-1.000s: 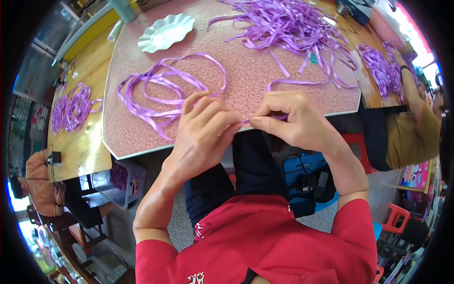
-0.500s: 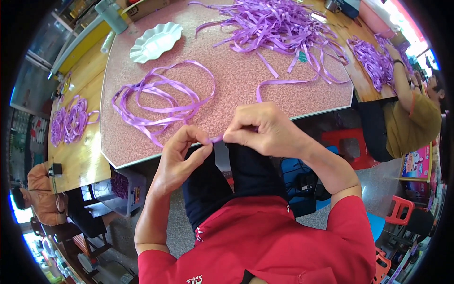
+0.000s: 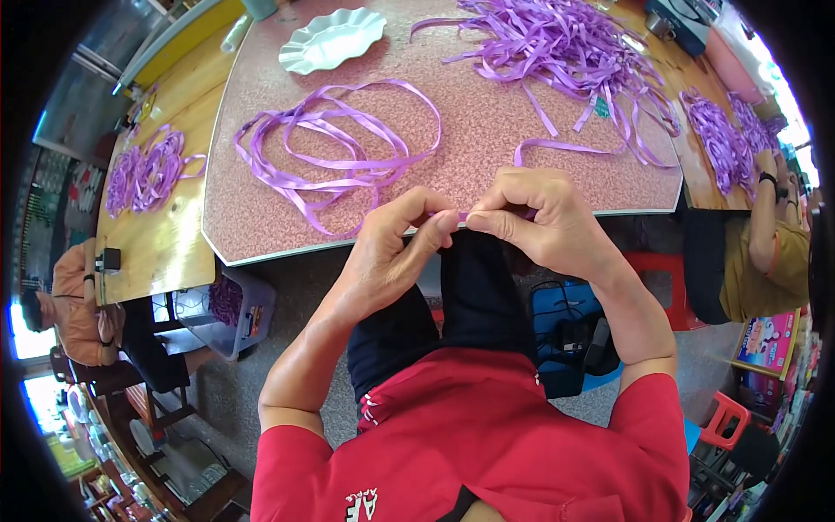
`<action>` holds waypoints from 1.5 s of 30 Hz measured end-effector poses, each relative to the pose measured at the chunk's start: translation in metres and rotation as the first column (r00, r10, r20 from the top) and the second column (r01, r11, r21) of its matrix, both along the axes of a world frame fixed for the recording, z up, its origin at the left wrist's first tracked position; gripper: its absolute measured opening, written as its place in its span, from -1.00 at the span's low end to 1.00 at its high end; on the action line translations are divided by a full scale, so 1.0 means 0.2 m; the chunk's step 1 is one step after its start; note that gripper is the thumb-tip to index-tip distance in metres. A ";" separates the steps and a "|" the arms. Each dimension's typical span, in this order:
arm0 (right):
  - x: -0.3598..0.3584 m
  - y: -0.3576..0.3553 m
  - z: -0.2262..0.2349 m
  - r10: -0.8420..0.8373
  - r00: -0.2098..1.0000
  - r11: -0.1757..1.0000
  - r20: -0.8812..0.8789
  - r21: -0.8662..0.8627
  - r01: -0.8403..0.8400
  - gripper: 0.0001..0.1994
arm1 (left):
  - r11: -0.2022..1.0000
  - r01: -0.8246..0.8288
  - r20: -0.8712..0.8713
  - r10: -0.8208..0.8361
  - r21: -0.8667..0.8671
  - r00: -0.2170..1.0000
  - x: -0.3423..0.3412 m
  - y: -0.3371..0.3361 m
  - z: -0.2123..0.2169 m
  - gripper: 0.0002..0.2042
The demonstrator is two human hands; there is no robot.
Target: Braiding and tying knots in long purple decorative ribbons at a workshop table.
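Observation:
My left hand [image 3: 393, 248] and my right hand [image 3: 548, 217] meet thumb to thumb just over the table's near edge. Both pinch a purple satin ribbon [image 3: 462, 217], and only a short bit of it shows between the fingertips. On the left, a loosely looped length of the same ribbon [image 3: 344, 163] lies on the table and runs toward my left hand. A single ribbon strand [image 3: 565, 146] leads from behind my right hand toward a large tangled ribbon pile [image 3: 565, 43] at the back right. My fingers hide most of the held part.
A white scalloped dish [image 3: 335, 39] stands at the back of the pink speckled table [image 3: 470, 109]. Wooden side tables hold more ribbon bundles [image 3: 143, 178], [image 3: 722, 143]. Co-workers [image 3: 78, 296], [image 3: 765, 244] sit left and right. A red stool [image 3: 665, 283] stands below at right.
The whole view has shifted, so the table and its things appear farther right and higher. My hands keep pinching the ribbon, with their fingertips slightly closer together.

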State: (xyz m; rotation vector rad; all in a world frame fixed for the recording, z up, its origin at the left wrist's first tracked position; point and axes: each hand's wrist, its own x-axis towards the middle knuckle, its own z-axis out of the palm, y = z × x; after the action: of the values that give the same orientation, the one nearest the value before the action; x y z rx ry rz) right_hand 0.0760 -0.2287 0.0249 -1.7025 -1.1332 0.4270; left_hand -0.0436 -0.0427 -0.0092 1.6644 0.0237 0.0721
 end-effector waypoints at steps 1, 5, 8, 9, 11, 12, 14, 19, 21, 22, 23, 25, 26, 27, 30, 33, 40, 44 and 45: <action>0.00 0.00 0.00 -0.008 1.000 1.000 0.002 -0.001 0.008 -0.92 | 1.000 -0.003 0.048 0.003 -0.011 0.999 0.00 0.01 -0.01 -0.80; 0.02 0.02 -0.02 0.002 0.994 0.998 0.105 0.060 -0.009 -0.93 | 0.995 -0.084 0.049 0.086 -0.048 0.995 -0.03 0.03 0.00 -0.79; 0.17 -0.03 -0.07 -0.027 0.989 0.988 0.147 0.156 0.004 -0.90 | 0.982 -0.189 0.070 0.190 -0.020 0.979 -0.05 0.10 0.00 -0.76; 0.22 -0.06 -0.06 -0.121 0.959 0.989 0.255 0.116 0.094 -0.88 | 0.979 -0.200 0.059 0.197 0.043 0.979 -0.07 0.13 0.00 -0.76; 0.33 -0.14 -0.07 -0.211 0.906 0.978 0.368 0.084 0.193 -0.85 | 0.974 -0.203 0.052 0.199 0.101 0.979 -0.08 0.15 0.01 -0.76; 0.37 -0.17 -0.08 -0.181 0.863 0.982 0.471 0.041 0.183 -0.82 | 0.975 -0.157 0.014 0.156 0.160 0.988 -0.09 0.16 0.01 -0.76; 0.40 -0.20 -0.12 -0.144 0.810 0.984 0.569 -0.003 0.178 -0.77 | 0.970 -0.107 -0.025 0.115 0.216 0.993 -0.10 0.15 0.01 -0.75; 0.33 -0.18 -0.16 0.031 0.644 0.988 0.765 -0.120 0.095 -0.72 | 0.892 -0.146 0.014 0.155 0.428 0.988 -0.09 0.11 0.04 -0.78; 0.34 -0.18 -0.19 0.028 0.652 0.986 0.758 -0.128 0.107 -0.75 | 0.819 -0.304 0.222 0.220 0.487 0.950 -0.05 0.05 0.03 -0.74; 0.35 -0.18 -0.19 0.025 0.660 0.984 0.751 -0.136 0.117 -0.78 | 0.728 -0.464 0.426 0.258 0.504 0.867 -0.04 0.03 0.03 -0.67; 0.34 -0.18 -0.19 0.022 0.658 0.984 0.752 -0.133 0.119 -0.78 | 0.702 -0.462 0.462 0.211 0.542 0.862 -0.03 0.04 0.01 -0.52; 0.30 -0.16 -0.18 -0.054 0.756 0.991 0.652 -0.057 0.120 -0.83 | 0.599 -0.474 0.512 0.121 0.646 0.851 0.00 0.00 0.03 -0.49; 0.27 -0.16 -0.15 -0.053 0.756 0.991 0.652 -0.056 0.118 -0.83 | 0.483 -0.485 0.544 0.021 0.729 0.839 0.03 -0.03 0.05 -0.47; 0.22 -0.15 -0.09 -0.017 0.866 0.988 0.500 -0.125 0.092 -0.84 | 0.487 -0.461 0.527 0.002 0.741 0.850 0.04 -0.08 0.08 -0.44; 0.10 -0.13 0.00 0.025 0.989 0.987 0.145 -0.160 -0.001 -0.86 | 0.462 -0.444 0.574 -0.186 0.768 0.798 0.10 -0.12 0.05 -0.50; 0.04 -0.16 0.09 0.011 0.978 0.982 -0.208 -0.181 -0.049 -0.87 | 0.524 -0.459 0.633 -0.216 0.718 0.743 0.11 -0.13 0.04 -0.63; 0.12 -0.28 0.08 0.062 0.998 0.985 0.012 -0.162 -0.059 -0.90 | 0.817 -0.004 0.413 -0.287 0.576 0.864 0.00 0.07 0.17 -0.89; 0.40 -0.56 0.04 -0.190 0.962 0.962 -0.195 -0.234 0.143 -0.91 | 0.978 -0.067 0.199 0.027 0.196 0.980 -0.15 0.41 0.20 -0.88; 0.45 -0.62 0.02 -0.239 0.952 0.956 -0.194 -0.218 0.196 -0.90 | 0.981 -0.098 0.165 0.070 0.169 0.984 -0.18 0.51 0.19 -0.84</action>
State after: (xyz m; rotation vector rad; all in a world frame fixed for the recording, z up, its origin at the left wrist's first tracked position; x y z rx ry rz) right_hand 0.1666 -0.3532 0.0286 -1.8773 -0.7527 0.5854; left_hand -0.0791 0.0587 0.0286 1.8300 -0.0335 0.2775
